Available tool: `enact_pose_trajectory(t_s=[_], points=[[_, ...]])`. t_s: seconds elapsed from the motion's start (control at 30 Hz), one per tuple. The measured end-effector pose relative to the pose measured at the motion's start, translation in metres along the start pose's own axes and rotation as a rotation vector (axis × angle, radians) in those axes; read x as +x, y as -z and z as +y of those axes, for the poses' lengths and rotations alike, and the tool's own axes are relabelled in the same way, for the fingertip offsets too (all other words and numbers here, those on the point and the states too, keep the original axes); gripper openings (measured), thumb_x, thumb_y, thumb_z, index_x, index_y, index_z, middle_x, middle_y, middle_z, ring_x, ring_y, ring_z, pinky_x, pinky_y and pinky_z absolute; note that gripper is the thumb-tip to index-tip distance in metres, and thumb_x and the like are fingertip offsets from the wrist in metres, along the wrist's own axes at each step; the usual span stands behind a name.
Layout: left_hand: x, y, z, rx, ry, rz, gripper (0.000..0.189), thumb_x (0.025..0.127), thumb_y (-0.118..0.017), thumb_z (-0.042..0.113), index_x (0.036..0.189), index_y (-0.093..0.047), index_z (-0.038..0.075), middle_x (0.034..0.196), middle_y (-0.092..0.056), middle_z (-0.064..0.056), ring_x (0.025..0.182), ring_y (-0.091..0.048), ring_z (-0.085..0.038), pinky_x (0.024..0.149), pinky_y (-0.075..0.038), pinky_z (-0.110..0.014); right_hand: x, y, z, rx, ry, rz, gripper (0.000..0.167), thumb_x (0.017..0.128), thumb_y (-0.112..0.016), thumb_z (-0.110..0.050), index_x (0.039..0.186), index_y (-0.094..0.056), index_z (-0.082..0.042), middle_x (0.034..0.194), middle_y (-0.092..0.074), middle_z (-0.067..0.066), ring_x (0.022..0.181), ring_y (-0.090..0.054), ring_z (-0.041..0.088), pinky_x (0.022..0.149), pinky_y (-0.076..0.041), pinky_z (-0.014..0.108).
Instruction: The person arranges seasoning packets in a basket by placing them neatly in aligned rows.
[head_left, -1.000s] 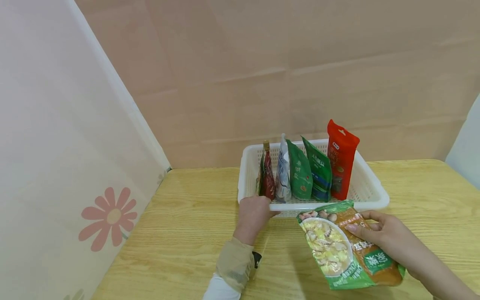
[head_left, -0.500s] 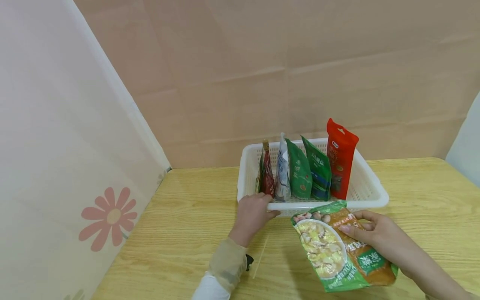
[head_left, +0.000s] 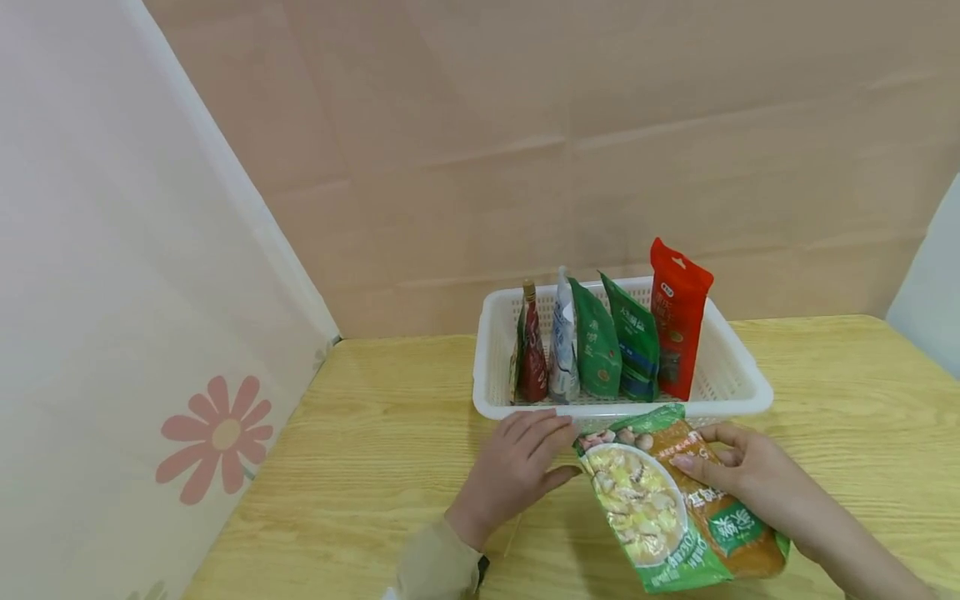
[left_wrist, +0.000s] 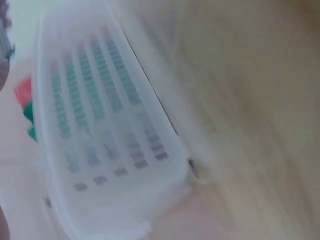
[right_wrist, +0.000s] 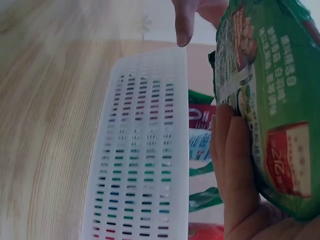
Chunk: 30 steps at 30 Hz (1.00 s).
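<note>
My right hand [head_left: 750, 471] grips the right side of a green and orange food packet [head_left: 637, 508], thumb on its front and fingers behind. In the right wrist view the packet's green back [right_wrist: 280, 100] faces the camera. My left hand [head_left: 517, 467] is off the basket's rim, fingers extended, with its fingertips right at the packet's upper left corner. Behind both hands stands a white plastic basket [head_left: 738, 392]. Upright in it are a red bottle-shaped pouch [head_left: 534, 358], a white and blue bag [head_left: 564, 350], two green bags [head_left: 597, 346] and a tall red packet [head_left: 681, 317].
The basket rests on a wooden table [head_left: 375, 417] near the brown back wall covering [head_left: 450, 167]. A pale panel with a printed flower [head_left: 217, 437] borders the left side. The left wrist view is blurred and shows the basket's slotted wall [left_wrist: 100, 125].
My left hand has let go of the basket's front rim and moved down and right to the packet. The right hand and packet have shifted slightly left.
</note>
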<state>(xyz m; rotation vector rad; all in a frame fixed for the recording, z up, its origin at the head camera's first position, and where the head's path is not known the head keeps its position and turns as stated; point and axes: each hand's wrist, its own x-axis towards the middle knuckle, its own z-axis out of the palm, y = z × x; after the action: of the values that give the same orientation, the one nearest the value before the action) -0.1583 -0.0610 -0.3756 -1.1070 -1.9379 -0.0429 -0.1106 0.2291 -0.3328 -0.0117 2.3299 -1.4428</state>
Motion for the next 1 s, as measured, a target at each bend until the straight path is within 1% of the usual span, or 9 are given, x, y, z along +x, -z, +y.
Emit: enact_pose_trajectory(t_s=[0.07,0.13,0.23,0.33,0.43,0.57,0.77,0.9,1.0], points=[[0.003,0.005,0.008,0.019,-0.077,0.046,0.052,0.083,-0.069,0.044,0.125,-0.059,0.014,0.121,-0.064,0.004,0.114,-0.058,-0.011,0.1,-0.044,-0.025,-0.001,-0.002,0.0,0.015,0.017,-0.02,0.066,0.096,-0.056,-0.036,0.134,-0.031,0.012,0.09,-0.073,0.003,0.068,-0.07,0.019,0.062,-0.058,0.035],[0.006,0.01,0.014,0.031,-0.12,0.059,0.046,0.089,-0.063,0.041,0.126,-0.059,0.015,0.124,-0.063,0.005,0.115,-0.058,-0.009,0.1,-0.044,-0.024,-0.002,-0.004,0.0,0.021,0.026,-0.033,0.067,0.096,-0.056,-0.036,0.134,-0.03,0.013,0.091,-0.073,0.004,0.069,-0.07,0.019,0.062,-0.058,0.035],[0.01,0.014,0.02,0.058,-0.157,0.057,0.038,0.094,-0.058,0.034,0.127,-0.058,0.016,0.128,-0.062,0.006,0.117,-0.057,-0.008,0.101,-0.043,-0.024,-0.002,-0.007,-0.002,0.024,0.029,-0.058,0.07,0.097,-0.055,-0.035,0.135,-0.027,0.017,0.092,-0.073,0.005,0.07,-0.07,0.018,0.063,-0.058,0.035],[0.012,0.015,0.022,0.067,-0.187,0.068,0.031,0.097,-0.055,0.024,0.125,-0.06,0.016,0.128,-0.063,0.006,0.117,-0.058,-0.008,0.102,-0.043,-0.024,-0.003,-0.009,-0.005,0.015,0.035,-0.077,0.07,0.098,-0.053,-0.034,0.135,-0.026,0.019,0.093,-0.073,0.006,0.072,-0.07,0.016,0.064,-0.058,0.033],[0.012,0.014,0.025,0.059,-0.195,0.083,0.028,0.096,-0.054,0.016,0.123,-0.063,0.016,0.125,-0.065,0.006,0.114,-0.061,-0.007,0.102,-0.044,-0.022,-0.004,-0.011,-0.005,0.022,0.042,-0.097,0.068,0.098,-0.052,-0.033,0.134,-0.028,0.019,0.095,-0.073,0.006,0.074,-0.069,0.014,0.065,-0.057,0.032],[0.013,0.013,0.029,0.058,-0.184,0.104,0.027,0.097,-0.052,0.012,0.119,-0.066,0.016,0.121,-0.068,0.006,0.111,-0.063,-0.006,0.102,-0.045,-0.021,-0.005,-0.012,-0.004,0.067,0.064,-0.136,0.063,0.098,-0.051,-0.03,0.132,-0.031,0.019,0.094,-0.073,0.005,0.074,-0.069,0.014,0.066,-0.058,0.033],[0.014,0.009,0.033,0.072,-0.167,0.161,0.025,0.098,-0.051,0.012,0.113,-0.07,0.017,0.113,-0.071,0.005,0.106,-0.066,-0.006,0.097,-0.048,-0.02,-0.007,-0.015,-0.003,0.125,0.103,-0.19,0.059,0.1,-0.045,-0.022,0.133,-0.027,0.023,0.095,-0.073,0.007,0.074,-0.07,0.015,0.064,-0.058,0.035],[0.014,0.008,0.034,0.087,-0.17,0.177,0.024,0.097,-0.052,0.014,0.111,-0.071,0.018,0.111,-0.072,0.005,0.105,-0.067,-0.006,0.095,-0.049,-0.019,-0.008,-0.017,-0.002,0.158,0.127,-0.22,0.056,0.1,-0.043,-0.02,0.133,-0.027,0.022,0.096,-0.073,0.008,0.075,-0.07,0.015,0.064,-0.058,0.036],[0.013,0.009,0.034,0.087,-0.179,0.179,0.024,0.097,-0.053,0.014,0.112,-0.071,0.019,0.112,-0.072,0.006,0.106,-0.067,-0.006,0.095,-0.049,-0.019,-0.007,-0.017,-0.002,0.181,0.122,-0.243,0.055,0.1,-0.044,-0.02,0.133,-0.028,0.021,0.095,-0.073,0.007,0.075,-0.07,0.017,0.064,-0.058,0.036]])
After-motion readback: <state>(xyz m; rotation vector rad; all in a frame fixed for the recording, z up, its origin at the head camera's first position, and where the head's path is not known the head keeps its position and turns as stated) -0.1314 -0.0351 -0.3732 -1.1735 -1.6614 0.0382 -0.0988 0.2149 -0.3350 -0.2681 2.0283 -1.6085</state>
